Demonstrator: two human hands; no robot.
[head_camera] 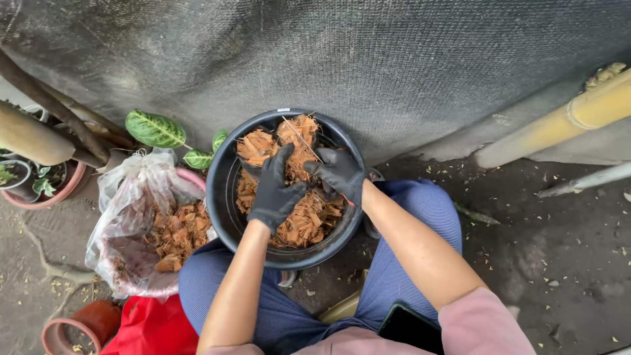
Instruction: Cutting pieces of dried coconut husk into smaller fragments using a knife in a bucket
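Note:
A black round pot (221,197) sits between my knees, holding orange-brown coconut husk chips (303,223). Smaller dark pots filled with the same chips stand inside it at the far side (258,146). My left hand (275,190), in a black glove, rests on the chips in the middle with fingers spread. My right hand (338,172), also gloved in black, pinches a thin stick (299,137) that slants across the chips toward the far rim.
A clear plastic bag (135,197) of husk chips lies open at my left. Terracotta pots (79,325), a red bag (154,329), leafy plants (155,129) and a dark mesh wall (368,59) surround me. A yellow pipe (559,121) slants at right. A phone (411,325) rests on my lap.

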